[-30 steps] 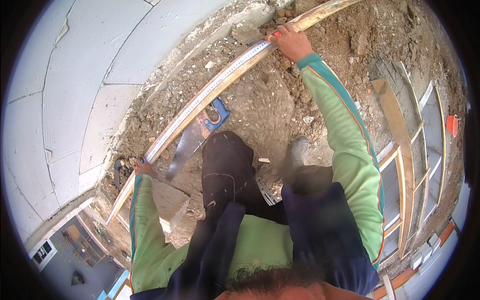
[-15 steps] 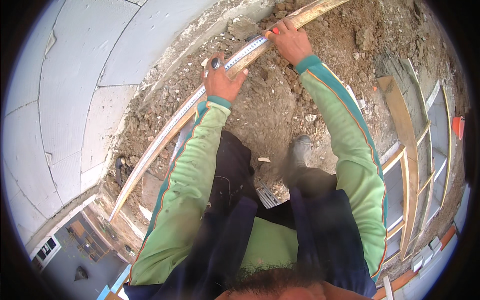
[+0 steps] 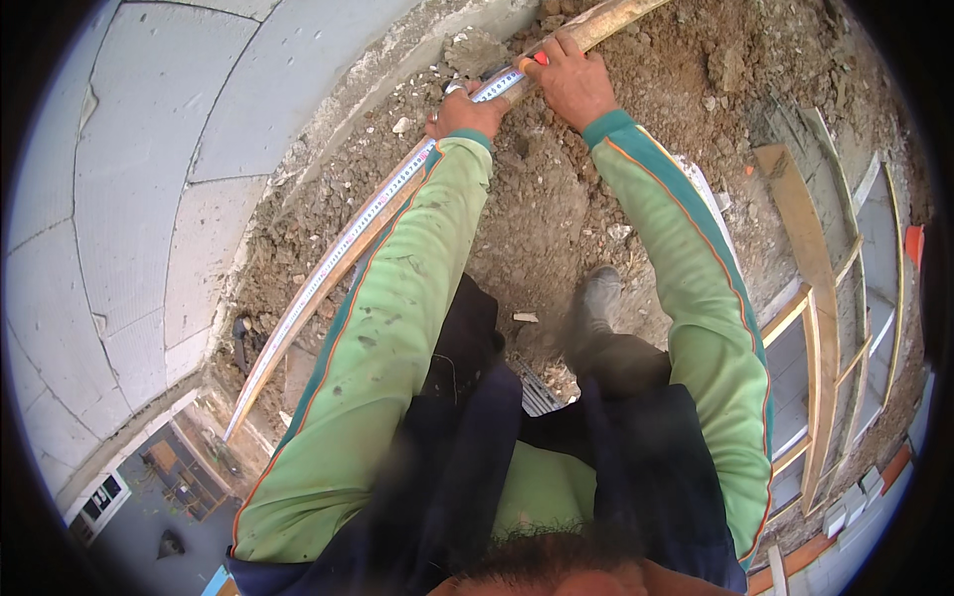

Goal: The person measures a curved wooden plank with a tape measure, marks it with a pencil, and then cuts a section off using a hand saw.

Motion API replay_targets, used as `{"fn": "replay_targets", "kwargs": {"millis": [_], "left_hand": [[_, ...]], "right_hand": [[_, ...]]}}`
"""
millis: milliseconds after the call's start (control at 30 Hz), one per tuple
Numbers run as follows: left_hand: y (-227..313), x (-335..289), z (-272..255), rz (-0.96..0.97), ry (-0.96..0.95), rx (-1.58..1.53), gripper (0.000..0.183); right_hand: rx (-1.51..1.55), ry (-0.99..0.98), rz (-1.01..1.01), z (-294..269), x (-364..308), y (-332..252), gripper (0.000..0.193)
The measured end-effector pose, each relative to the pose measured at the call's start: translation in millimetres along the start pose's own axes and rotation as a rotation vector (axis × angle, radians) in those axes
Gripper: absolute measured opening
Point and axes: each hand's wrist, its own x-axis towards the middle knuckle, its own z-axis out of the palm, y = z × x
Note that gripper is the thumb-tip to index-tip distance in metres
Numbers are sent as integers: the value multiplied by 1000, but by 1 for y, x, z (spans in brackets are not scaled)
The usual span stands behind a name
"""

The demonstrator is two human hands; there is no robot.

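Observation:
A long wooden board [image 3: 288, 348] runs from the lower left to the top, over bare soil. Along it lies a white tape measure blade [image 3: 363, 223] with dark markings. My left hand [image 3: 467, 114] is closed round the board and blade, with a small round silver-rimmed thing at its fingers that I cannot name. Just to its right, my right hand [image 3: 574, 87] pinches a small orange-and-red thing [image 3: 537, 61] against the board, near the blade; its kind is mostly hidden by the fingers.
A grey block wall [image 3: 149, 179] curves along the left, above a rough concrete ledge [image 3: 308, 134]. Wooden frames and planks [image 3: 800, 228] lie at right, with an orange container [image 3: 913, 244] beyond. My boot [image 3: 596, 298] stands on lumpy soil, near a ribbed metal piece [image 3: 537, 389].
My left hand has slid up and right along the board, closer to my right hand, uncovering more of the blade behind it. The right hand has barely moved.

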Motion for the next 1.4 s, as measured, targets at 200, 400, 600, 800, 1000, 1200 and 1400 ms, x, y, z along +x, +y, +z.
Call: {"fn": "replay_targets", "kwargs": {"millis": [200,400,600,800,1000,1200,1400], "left_hand": [[-1,25,-10,-42,-188,33,61],[-13,40,4,-19,-205,-184,52],[10,26,-9,-38,-166,-8,51],[10,33,-9,-32,-126,-41,44],[13,39,-10,-30,-152,-37,43],[6,54,-11,26,-178,50,51],[9,81,-12,-17,-233,198,60]], "right_hand": [[35,11,14,-3,2,-4,27],[34,9,35,-1,3,-6,24],[17,-60,58,-4,1,-5,32],[140,-65,51,-25,3,-5,17],[85,-65,68,-22,7,-6,16],[91,-151,72,-21,14,-11,17],[80,-174,50,-23,20,-14,19]]}}
